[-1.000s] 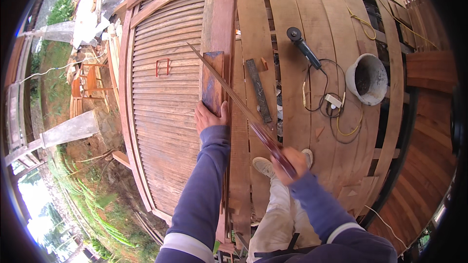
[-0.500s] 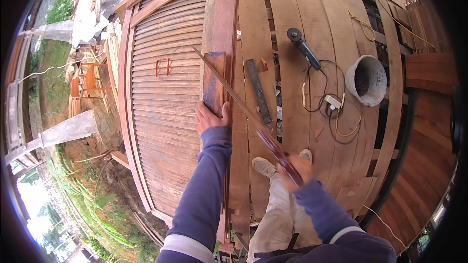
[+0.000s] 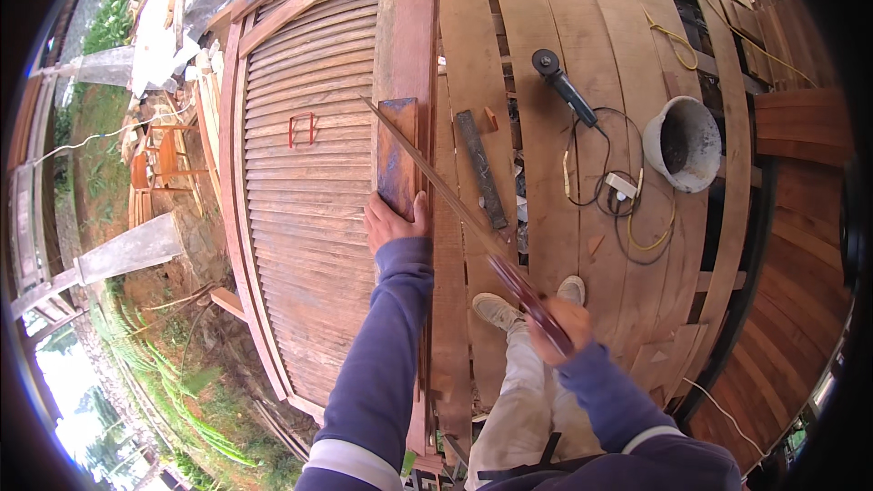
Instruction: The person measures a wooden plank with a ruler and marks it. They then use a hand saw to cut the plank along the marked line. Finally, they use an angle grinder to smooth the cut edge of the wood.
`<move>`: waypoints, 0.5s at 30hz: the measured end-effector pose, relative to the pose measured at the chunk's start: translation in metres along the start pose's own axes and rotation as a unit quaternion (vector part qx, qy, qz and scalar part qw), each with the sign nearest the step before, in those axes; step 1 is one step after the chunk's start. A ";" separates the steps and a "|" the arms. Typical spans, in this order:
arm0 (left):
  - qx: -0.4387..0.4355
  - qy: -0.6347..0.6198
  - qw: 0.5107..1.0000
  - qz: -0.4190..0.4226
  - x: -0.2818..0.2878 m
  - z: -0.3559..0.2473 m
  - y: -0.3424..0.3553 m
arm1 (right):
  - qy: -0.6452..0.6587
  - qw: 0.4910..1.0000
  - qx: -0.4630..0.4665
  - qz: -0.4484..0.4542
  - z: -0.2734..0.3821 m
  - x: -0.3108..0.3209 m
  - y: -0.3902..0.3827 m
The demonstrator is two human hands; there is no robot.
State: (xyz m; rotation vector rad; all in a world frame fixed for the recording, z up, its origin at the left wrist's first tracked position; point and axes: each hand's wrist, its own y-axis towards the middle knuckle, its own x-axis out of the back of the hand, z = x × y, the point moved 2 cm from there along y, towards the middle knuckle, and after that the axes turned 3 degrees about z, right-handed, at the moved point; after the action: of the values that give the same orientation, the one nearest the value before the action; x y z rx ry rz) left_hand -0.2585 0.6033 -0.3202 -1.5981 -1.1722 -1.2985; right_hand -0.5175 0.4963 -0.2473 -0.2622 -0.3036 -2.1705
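My left hand grips the near end of a short dark wooden board, fingers over its left side and thumb along the right edge. The board lies lengthwise on the frame rail of a large slatted wooden panel. In my right hand, closed around its dark red handle, is a handsaw. Its long blade shows nearly edge-on and slants up and left across the board, the tip reaching past the board's left edge. Whether the teeth touch the wood I cannot tell.
An angle grinder rests on the gapped floor planks, its cord coiled around a white socket block. Right of it stands a stained bucket. A dark flat bar lies beside the panel. Red metal bracket sits on the slats.
My right hand has drawn the saw down and to the right, toward me. My left hand keeps its hold on the board. The whole view has shifted slightly.
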 end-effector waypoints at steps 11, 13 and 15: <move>0.001 -0.023 1.000 -0.010 -0.011 0.002 0.017 | 0.098 0.994 -0.044 0.027 -0.023 -0.046 0.086; 0.012 -0.024 1.000 -0.011 -0.007 0.002 0.019 | 0.039 0.999 0.019 -0.014 -0.012 -0.024 0.041; 0.020 -0.017 1.000 -0.004 -0.005 0.003 0.016 | 0.008 0.999 0.039 -0.011 -0.002 0.006 -0.001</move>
State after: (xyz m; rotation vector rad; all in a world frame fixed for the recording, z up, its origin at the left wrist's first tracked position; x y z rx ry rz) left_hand -0.2427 0.6004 -0.3256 -1.5940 -1.2199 -1.2491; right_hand -0.5218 0.4913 -0.2471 -0.1985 -0.3844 -2.1763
